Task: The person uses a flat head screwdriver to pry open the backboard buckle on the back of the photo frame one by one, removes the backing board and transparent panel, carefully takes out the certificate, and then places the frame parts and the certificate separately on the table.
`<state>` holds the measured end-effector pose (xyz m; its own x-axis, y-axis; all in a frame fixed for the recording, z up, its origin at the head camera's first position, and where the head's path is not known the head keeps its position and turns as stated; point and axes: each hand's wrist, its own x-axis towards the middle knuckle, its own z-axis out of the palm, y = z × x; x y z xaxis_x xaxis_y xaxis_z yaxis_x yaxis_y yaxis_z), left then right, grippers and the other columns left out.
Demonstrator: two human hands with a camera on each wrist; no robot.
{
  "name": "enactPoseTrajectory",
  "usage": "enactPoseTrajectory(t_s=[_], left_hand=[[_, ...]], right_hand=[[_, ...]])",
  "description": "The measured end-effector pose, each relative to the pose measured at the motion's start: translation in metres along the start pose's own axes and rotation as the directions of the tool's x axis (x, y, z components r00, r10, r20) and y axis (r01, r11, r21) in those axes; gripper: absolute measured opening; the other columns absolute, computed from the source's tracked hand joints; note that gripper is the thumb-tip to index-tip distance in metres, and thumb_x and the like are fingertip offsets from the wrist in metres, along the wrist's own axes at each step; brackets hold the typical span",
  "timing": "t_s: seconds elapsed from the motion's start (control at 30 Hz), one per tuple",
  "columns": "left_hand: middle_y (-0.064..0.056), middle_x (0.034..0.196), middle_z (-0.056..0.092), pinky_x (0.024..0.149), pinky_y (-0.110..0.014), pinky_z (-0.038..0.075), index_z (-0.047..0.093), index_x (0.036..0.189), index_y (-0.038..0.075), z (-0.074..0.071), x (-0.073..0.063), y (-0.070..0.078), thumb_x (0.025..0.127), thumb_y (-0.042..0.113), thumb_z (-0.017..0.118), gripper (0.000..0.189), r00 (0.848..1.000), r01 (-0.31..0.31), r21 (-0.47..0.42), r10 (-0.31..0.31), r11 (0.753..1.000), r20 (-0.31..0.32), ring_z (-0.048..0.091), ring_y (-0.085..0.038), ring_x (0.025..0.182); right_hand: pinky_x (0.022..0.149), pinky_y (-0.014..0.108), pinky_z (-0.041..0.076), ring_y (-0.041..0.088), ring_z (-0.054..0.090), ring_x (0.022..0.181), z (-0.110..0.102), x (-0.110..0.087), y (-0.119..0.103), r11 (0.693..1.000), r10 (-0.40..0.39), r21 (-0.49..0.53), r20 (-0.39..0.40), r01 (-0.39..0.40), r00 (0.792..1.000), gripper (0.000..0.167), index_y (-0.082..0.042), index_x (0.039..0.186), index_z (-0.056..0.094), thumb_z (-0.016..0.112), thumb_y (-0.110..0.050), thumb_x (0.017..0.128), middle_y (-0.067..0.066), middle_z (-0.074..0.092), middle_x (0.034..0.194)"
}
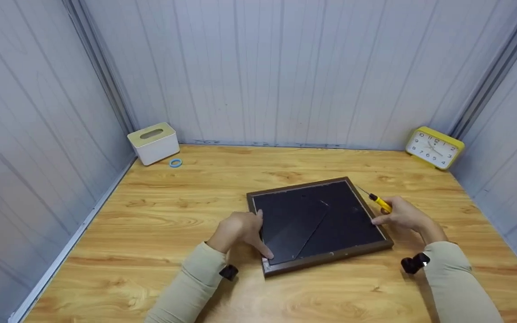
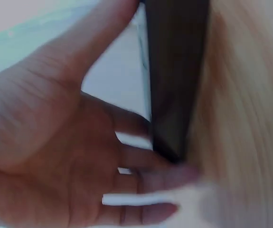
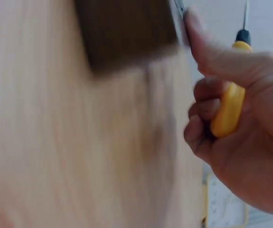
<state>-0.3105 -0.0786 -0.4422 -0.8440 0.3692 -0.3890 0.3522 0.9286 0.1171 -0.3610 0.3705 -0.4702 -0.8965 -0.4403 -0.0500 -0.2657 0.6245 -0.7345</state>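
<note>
While the left grip (image 1: 242,229) holds a frame (image 1: 317,224) and the right grip (image 1: 405,216) a screwdriver (image 1: 381,204), clock numerals (image 1: 434,149) show 1–12.

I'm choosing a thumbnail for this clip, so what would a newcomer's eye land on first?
Probably the dark picture frame, lying back up on the wooden table between the two hands. Next, the yellow-handled screwdriver held in the right hand, beside the frame's right edge. The yellow alarm clock stands out too, at the table's far right corner.

Matt frame backing (image 1: 343,224), wood-grained tabletop (image 1: 151,246)
</note>
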Motion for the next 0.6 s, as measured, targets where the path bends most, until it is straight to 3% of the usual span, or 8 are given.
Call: enactPoseTrajectory(t_s=[0.1, 0.23, 0.3, 0.37, 0.5, 0.53, 0.57, 0.6], left_hand=[[-0.016, 0.152, 0.044, 0.095, -0.038, 0.051, 0.023, 0.158, 0.003, -0.006, -0.005, 0.0, 0.062, 0.082, 0.073, 0.135, 1.0, 0.011, -0.02, -0.011, 1.0, 0.007, 0.056, -0.025, 0.123], [-0.014, 0.156, 0.04, 0.086, -0.043, 0.053, 0.024, 0.16, 0.011, -0.019, -0.001, -0.022, 0.07, 0.071, 0.076, 0.12, 1.0, -0.005, -0.258, -0.001, 0.966, -0.022, 0.061, -0.026, 0.109], [-0.013, 0.155, 0.041, 0.085, -0.045, 0.053, 0.026, 0.16, 0.014, -0.024, 0.005, -0.039, 0.077, 0.06, 0.078, 0.108, 0.996, -0.028, -0.368, -0.007, 0.929, -0.094, 0.063, -0.027, 0.102], [-0.014, 0.15, 0.048, 0.089, -0.045, 0.052, 0.031, 0.158, 0.014, -0.025, 0.015, -0.055, 0.084, 0.049, 0.077, 0.095, 0.983, -0.083, -0.414, 0.005, 0.906, -0.185, 0.063, -0.028, 0.102], [-0.012, 0.137, 0.059, 0.101, -0.041, 0.046, 0.044, 0.152, 0.012, -0.014, 0.038, -0.074, 0.092, 0.03, 0.075, 0.07, 0.946, -0.22, -0.458, 0.073, 0.861, -0.317, 0.057, -0.025, 0.119], [-0.012, 0.136, 0.059, 0.101, -0.041, 0.046, 0.045, 0.152, 0.011, -0.01, 0.041, -0.075, 0.092, 0.023, 0.075, 0.068, 0.944, -0.247, -0.504, 0.089, 0.827, -0.317, 0.056, -0.025, 0.12], [-0.011, 0.14, 0.056, 0.103, -0.042, 0.045, 0.044, 0.152, 0.012, -0.007, 0.043, -0.075, 0.093, 0.014, 0.073, 0.066, 0.953, -0.259, -0.603, 0.098, 0.754, -0.287, 0.054, -0.028, 0.123], [-0.01, 0.141, 0.055, 0.103, -0.04, 0.045, 0.044, 0.153, 0.012, -0.005, 0.044, -0.074, 0.093, 0.01, 0.073, 0.067, 0.955, -0.264, -0.632, 0.108, 0.729, -0.275, 0.054, -0.027, 0.123]], right_hand=[[0.055, 0.024, 0.032, 0.01, 0.039, 0.059, 0.002, 0.002, -0.008, 0.998, -0.046, -0.037, -0.005, 0.046, 0.999, 0.029, 0.004, 0.088, 0.059, 0.083, -0.013, 0.083, -0.001, 0.039, 0.068], [0.056, 0.024, 0.034, 0.013, 0.042, 0.063, 0.006, -0.012, -0.018, 0.995, -0.057, -0.087, 0.009, 0.057, 0.998, 0.031, -0.001, 0.102, 0.068, 0.082, -0.023, 0.085, 0.001, 0.044, 0.071], [0.061, 0.025, 0.037, 0.015, 0.046, 0.07, 0.008, -0.02, -0.024, 0.992, -0.042, -0.12, 0.023, 0.045, 0.999, 0.047, 0.001, 0.119, 0.067, 0.082, -0.029, 0.085, 0.006, 0.054, 0.079], [0.07, 0.025, 0.044, 0.019, 0.054, 0.083, 0.011, -0.027, -0.028, 0.986, -0.023, -0.163, 0.031, 0.028, 0.999, 0.065, 0.003, 0.13, 0.063, 0.084, -0.034, 0.082, 0.014, 0.065, 0.097], [0.091, 0.034, 0.046, 0.025, 0.052, 0.111, 0.015, -0.034, -0.03, 0.976, -0.026, -0.216, 0.043, 0.034, 0.999, 0.083, 0.006, 0.14, 0.053, 0.087, -0.037, 0.077, 0.024, 0.058, 0.135], [0.093, 0.036, 0.047, 0.026, 0.052, 0.112, 0.016, -0.034, -0.029, 0.976, -0.026, -0.217, 0.043, 0.035, 0.999, 0.084, 0.006, 0.14, 0.054, 0.087, -0.036, 0.076, 0.025, 0.058, 0.135], [0.093, 0.039, 0.046, 0.027, 0.052, 0.11, 0.016, -0.034, -0.028, 0.976, -0.024, -0.214, 0.041, 0.032, 0.999, 0.083, 0.006, 0.14, 0.054, 0.088, -0.035, 0.076, 0.026, 0.058, 0.134], [0.092, 0.04, 0.046, 0.027, 0.052, 0.109, 0.016, -0.033, -0.026, 0.977, -0.02, -0.211, 0.035, 0.027, 0.999, 0.083, 0.006, 0.14, 0.054, 0.088, -0.034, 0.076, 0.026, 0.058, 0.134]])
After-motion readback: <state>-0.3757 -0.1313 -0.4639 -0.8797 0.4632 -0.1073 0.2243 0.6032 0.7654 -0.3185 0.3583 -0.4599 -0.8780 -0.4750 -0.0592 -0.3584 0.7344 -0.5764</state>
